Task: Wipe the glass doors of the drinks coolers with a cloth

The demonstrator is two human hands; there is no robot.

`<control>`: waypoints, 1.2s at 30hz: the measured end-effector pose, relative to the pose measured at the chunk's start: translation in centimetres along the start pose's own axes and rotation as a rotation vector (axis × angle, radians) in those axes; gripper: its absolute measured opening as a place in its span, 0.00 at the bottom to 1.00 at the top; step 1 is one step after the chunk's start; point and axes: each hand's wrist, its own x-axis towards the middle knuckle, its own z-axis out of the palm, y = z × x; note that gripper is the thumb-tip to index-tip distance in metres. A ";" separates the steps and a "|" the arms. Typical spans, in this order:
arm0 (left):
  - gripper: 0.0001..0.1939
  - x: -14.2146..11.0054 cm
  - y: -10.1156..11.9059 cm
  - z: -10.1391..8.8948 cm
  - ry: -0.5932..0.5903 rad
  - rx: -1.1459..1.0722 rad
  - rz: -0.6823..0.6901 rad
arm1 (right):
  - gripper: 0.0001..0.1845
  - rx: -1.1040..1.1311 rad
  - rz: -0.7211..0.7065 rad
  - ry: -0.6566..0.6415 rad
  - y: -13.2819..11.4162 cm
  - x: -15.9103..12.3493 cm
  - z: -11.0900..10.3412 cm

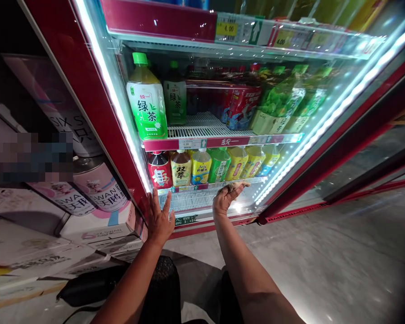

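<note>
My right hand [223, 199] grips a crumpled tan cloth [238, 185] against the front edge of the lower bottle shelf in a lit drinks fridge. My left hand [161, 217], fingers spread, is at the fridge's lower left, by the front of the bottom wire rack [192, 201]; whether it touches the frame I cannot tell. Just above the hands stands a row of bottles, among them a red-labelled bottle [160, 170], a yellow and blue one [201, 166] and a green one [219, 164].
A large green tea bottle [147, 103] stands at the left front of the shelf above. Red-wrapped bottles [245, 105] fill its middle. Left of the fridge are stacked boxes [104, 229] and big cans [104, 189]. A black bag [91, 283] lies on the floor. The fridge's red door [310, 148] is on the right.
</note>
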 end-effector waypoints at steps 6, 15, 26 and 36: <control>0.37 -0.3 0.3 0.1 0.035 0.007 -0.043 | 0.40 -0.080 -0.170 -0.022 -1.3 -2.3 1.6; 0.36 -0.7 -0.4 -0.1 -0.001 0.028 -0.065 | 0.40 -0.203 -0.320 0.038 -1.3 -4.6 2.0; 0.35 -1.0 -0.4 0.2 -0.057 0.033 -0.162 | 0.40 -0.308 -0.736 -0.082 -1.0 -4.4 0.6; 0.37 -1.6 -0.5 0.6 -0.074 0.014 -0.164 | 0.29 -0.345 -1.040 -0.180 -2.6 -1.9 -0.2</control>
